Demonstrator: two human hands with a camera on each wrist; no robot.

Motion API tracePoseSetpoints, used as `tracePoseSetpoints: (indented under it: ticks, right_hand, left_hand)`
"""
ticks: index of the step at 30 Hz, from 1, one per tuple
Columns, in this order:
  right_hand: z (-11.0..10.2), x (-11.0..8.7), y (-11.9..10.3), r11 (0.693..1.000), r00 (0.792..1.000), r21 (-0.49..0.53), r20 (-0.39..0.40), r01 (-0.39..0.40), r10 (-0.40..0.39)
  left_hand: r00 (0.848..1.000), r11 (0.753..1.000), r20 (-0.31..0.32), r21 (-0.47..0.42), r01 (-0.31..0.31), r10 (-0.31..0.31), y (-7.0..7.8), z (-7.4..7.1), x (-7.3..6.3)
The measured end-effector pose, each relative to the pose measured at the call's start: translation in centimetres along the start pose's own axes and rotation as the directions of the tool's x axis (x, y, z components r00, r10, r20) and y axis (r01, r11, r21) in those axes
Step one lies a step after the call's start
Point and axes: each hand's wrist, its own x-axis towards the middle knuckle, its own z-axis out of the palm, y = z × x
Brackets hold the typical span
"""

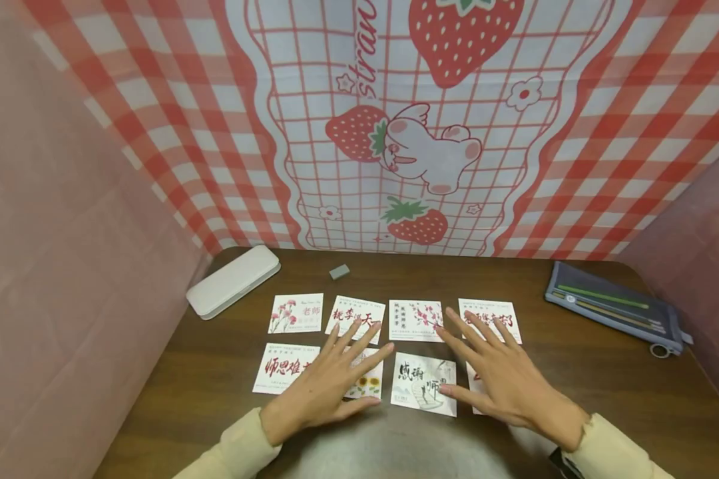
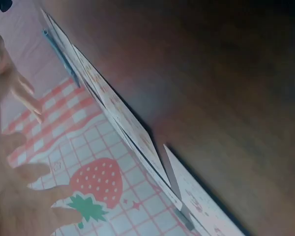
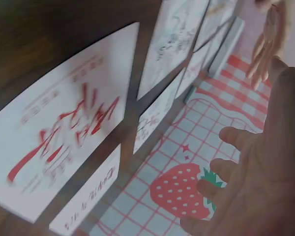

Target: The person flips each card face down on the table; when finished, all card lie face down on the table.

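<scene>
My left hand [image 1: 326,382] is held above the left part of two rows of printed cards, fingers spread and straight. Partly behind it show a red-lettered card [image 1: 284,369] and a sunflower card [image 1: 368,384]. My right hand [image 1: 503,379], likewise spread, is over the right part and hides much of one lower card [image 1: 475,386]. Between the hands lies a card with black lettering [image 1: 416,389]. The upper row has a carnation card [image 1: 295,314], two red-lettered cards and a blossom card [image 1: 413,319]. Both wrist views show the fingers apart from the cards, holding nothing.
A white case [image 1: 234,283] lies at the back left of the brown table [image 1: 174,399], with a small grey eraser-like block [image 1: 339,272] right of it. A dark blue zip pouch [image 1: 614,309] lies at the right. Behind hangs a strawberry-patterned cloth [image 1: 431,153].
</scene>
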Motion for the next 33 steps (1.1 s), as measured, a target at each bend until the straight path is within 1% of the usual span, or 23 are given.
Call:
tracePoseSetpoints:
  ticks: [2,5,8,11,13,16,18,20,21,22,24,25,26,28,29,31,32,33]
  right_hand:
    - [0.0,0.6,-0.1,0.998,1.000,0.064,0.015,-0.012,0.011]
    - [0.1,1.8,-0.3,0.990,1.000,0.141,0.022,-0.018,0.015]
    - [0.0,3.2,-0.4,0.979,1.000,0.203,0.011,-0.013,0.010]
    - [-0.1,4.7,-0.4,0.959,1.000,0.283,0.006,-0.011,0.010]
    - [-0.2,5.7,-0.5,0.939,1.000,0.344,0.014,-0.015,0.011]
    - [-0.1,7.2,-0.7,0.901,1.000,0.434,0.019,-0.007,-0.002]
    - [0.0,8.2,-0.8,0.873,1.000,0.488,0.012,0.011,-0.019]
    - [0.4,9.2,-1.1,0.842,0.999,0.539,0.000,0.031,-0.037]
    - [0.5,9.7,-1.3,0.825,0.999,0.565,0.001,0.029,-0.036]
    - [0.8,10.2,-1.5,0.802,0.999,0.596,0.010,0.021,-0.033]
    - [1.5,11.2,-2.1,0.744,0.999,0.668,0.041,-0.013,-0.019]
    - [1.9,11.7,-2.4,0.708,0.998,0.705,0.068,-0.040,-0.011]
    - [2.4,12.1,-2.8,0.664,0.995,0.745,0.100,-0.072,-0.004]
    - [3.5,13.0,-3.6,0.577,0.987,0.806,0.158,-0.134,0.008]
    - [4.0,13.4,-4.0,0.534,0.982,0.830,0.188,-0.164,0.011]
    - [5.0,14.1,-4.8,0.468,0.971,0.857,0.238,-0.217,0.015]
    - [5.5,14.4,-5.2,0.442,0.966,0.865,0.257,-0.238,0.019]
    - [5.9,14.8,-5.6,0.422,0.962,0.869,0.273,-0.257,0.023]
  left_hand:
    - [0.998,1.000,-0.068,-0.012,0.014,-0.015,-0.3,-0.2,0.0]
    - [0.985,0.999,-0.163,-0.023,0.043,-0.046,-0.9,-0.5,-0.1]
    - [0.969,0.995,-0.226,-0.057,0.087,-0.098,-1.6,-1.1,-0.2]
    - [0.950,0.980,-0.250,-0.108,0.165,-0.188,-2.3,-1.6,-0.4]
    - [0.930,0.964,-0.265,-0.149,0.221,-0.254,-2.8,-1.9,-0.5]
    - [0.891,0.926,-0.281,-0.230,0.299,-0.358,-3.7,-2.2,-0.8]
    - [0.863,0.896,-0.283,-0.285,0.340,-0.418,-4.5,-2.3,-1.1]
    - [0.835,0.858,-0.267,-0.340,0.386,-0.481,-5.4,-2.5,-1.4]
    - [0.820,0.838,-0.260,-0.364,0.407,-0.511,-5.9,-2.5,-1.6]
    - [0.803,0.816,-0.246,-0.381,0.435,-0.543,-6.4,-2.5,-1.8]
    - [0.769,0.772,-0.222,-0.415,0.482,-0.600,-7.3,-2.5,-2.2]
    - [0.750,0.749,-0.208,-0.426,0.508,-0.628,-7.7,-2.5,-2.4]
    - [0.731,0.727,-0.198,-0.436,0.531,-0.653,-8.1,-2.5,-2.7]
    - [0.700,0.688,-0.169,-0.442,0.576,-0.694,-8.7,-2.4,-3.2]
    - [0.687,0.671,-0.155,-0.443,0.594,-0.710,-9.0,-2.3,-3.4]
    - [0.668,0.645,-0.127,-0.441,0.624,-0.733,-9.4,-2.2,-3.8]
    - [0.662,0.634,-0.111,-0.438,0.637,-0.742,-9.6,-2.1,-3.9]
    - [0.655,0.622,-0.096,-0.437,0.649,-0.750,-9.8,-2.1,-4.0]
